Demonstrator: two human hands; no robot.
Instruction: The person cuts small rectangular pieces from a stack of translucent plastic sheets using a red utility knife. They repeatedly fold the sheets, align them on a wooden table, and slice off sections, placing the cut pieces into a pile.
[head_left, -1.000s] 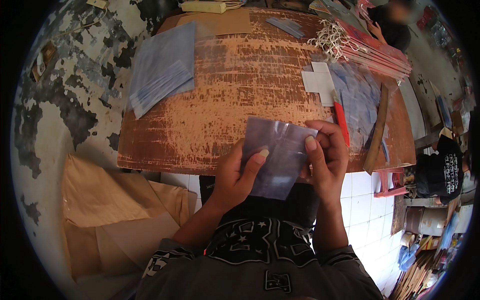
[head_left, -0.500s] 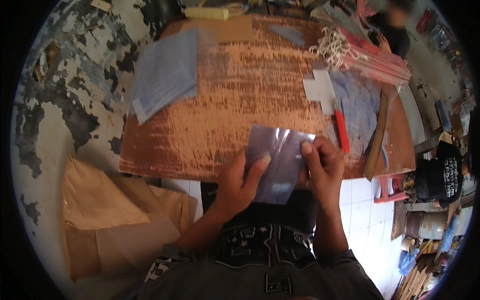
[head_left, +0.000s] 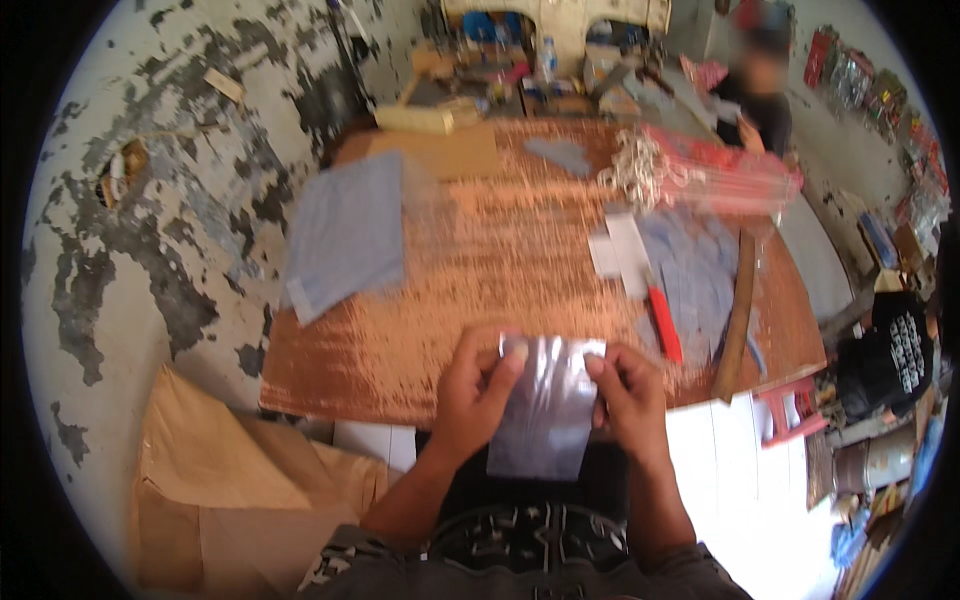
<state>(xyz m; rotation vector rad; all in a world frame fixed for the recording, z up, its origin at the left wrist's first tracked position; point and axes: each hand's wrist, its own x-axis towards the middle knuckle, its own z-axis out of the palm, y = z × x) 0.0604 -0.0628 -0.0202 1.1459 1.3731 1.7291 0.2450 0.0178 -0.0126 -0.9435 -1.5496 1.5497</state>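
Observation:
Between my hands hangs a small clear bluish-grey plastic sheet (head_left: 543,425), shiny and creased near its top edge. I cannot tell whether it is a single layer or a pouch. My left hand (head_left: 472,400) pinches its upper left corner, thumb on top. At the upper right corner my right hand (head_left: 634,405) grips it the same way. Both hands are at the near edge of a worn brown table (head_left: 480,290), with the sheet hanging over my lap. The fingers behind the sheet are partly hidden.
A stack of bluish plastic sheets (head_left: 348,225) lies at the table's left. At right are a red-handled cutter (head_left: 664,325), white card pieces (head_left: 627,255), plastic scraps (head_left: 690,270), a curved wooden strip (head_left: 738,320) and pink bags with white cords (head_left: 715,180). A person (head_left: 760,105) sits beyond.
My left hand has shifted from the sheet's left side up to its top corner. The sheet hangs straighter. The view has tilted up, showing more of the far side.

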